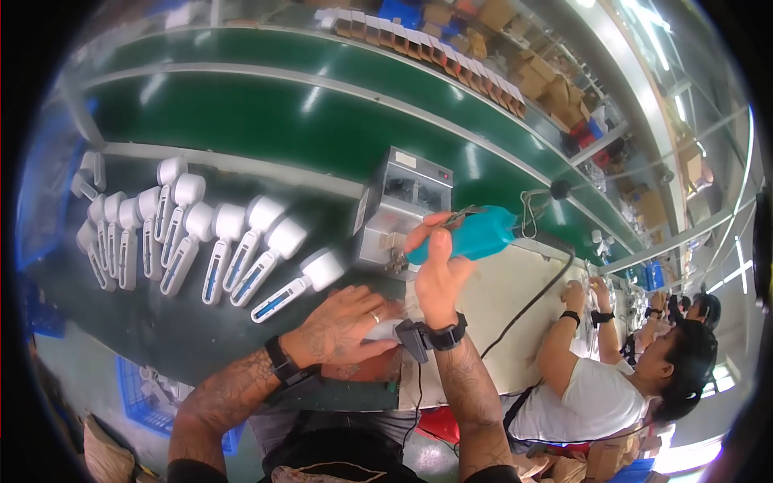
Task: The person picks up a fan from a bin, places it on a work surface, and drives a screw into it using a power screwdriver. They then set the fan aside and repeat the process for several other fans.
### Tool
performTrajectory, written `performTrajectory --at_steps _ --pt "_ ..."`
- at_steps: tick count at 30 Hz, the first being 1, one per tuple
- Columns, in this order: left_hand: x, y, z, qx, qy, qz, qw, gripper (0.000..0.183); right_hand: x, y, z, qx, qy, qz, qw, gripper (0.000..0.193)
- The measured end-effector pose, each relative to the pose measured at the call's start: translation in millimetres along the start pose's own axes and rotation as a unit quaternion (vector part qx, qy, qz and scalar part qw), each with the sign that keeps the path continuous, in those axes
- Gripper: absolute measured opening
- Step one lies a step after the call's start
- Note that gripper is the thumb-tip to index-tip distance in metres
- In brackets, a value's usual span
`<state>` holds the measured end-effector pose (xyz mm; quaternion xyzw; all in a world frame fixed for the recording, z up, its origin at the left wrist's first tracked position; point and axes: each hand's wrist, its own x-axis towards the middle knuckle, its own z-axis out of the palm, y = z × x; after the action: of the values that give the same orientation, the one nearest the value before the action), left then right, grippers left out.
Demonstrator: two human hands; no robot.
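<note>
My right hand (443, 278) is wrapped round a teal electric screwdriver (481, 233), raised above the bench, its tip pointing at the screw feeder (403, 209). A wire loop and a black cable trail from the driver's other end. My left hand (342, 326) is closed over a white plastic piece (383, 331) on a reddish-brown mat (358, 372). Most of that piece is hidden by my fingers and the wrist-strapped device. Just left of the hand lies a white handheld unit (298, 286) with a round head and slotted handle.
Several similar white units (189, 233) lie in a row across the dark green bench at left. Behind runs a green conveyor (241, 105) with a metal rail. A blue crate (149, 410) with white parts stands below left. A co-worker (596, 386) sits at right.
</note>
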<state>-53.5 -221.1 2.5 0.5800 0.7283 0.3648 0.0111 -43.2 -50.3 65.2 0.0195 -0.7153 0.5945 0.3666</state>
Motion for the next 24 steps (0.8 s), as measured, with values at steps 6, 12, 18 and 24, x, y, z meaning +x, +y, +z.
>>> performTrajectory --at_steps 6,12,18,24 --pt "1 2 0 0.002 0.008 0.013 1.000 0.051 -5 4 -1 0.023 -0.014 0.028 0.999 0.037" --pt "-1 -1 1 -0.001 0.026 0.014 1.000 0.044 -36 -29 -13 0.032 -0.018 0.077 0.996 0.050" --pt "4 3 -5 -0.020 0.011 -0.011 1.000 0.036 -81 -56 -44 0.041 -0.023 0.111 0.993 0.067" --pt "4 4 -2 -0.037 0.003 -0.014 0.999 0.037 -95 -49 -49 0.049 -0.002 0.124 0.991 0.068"
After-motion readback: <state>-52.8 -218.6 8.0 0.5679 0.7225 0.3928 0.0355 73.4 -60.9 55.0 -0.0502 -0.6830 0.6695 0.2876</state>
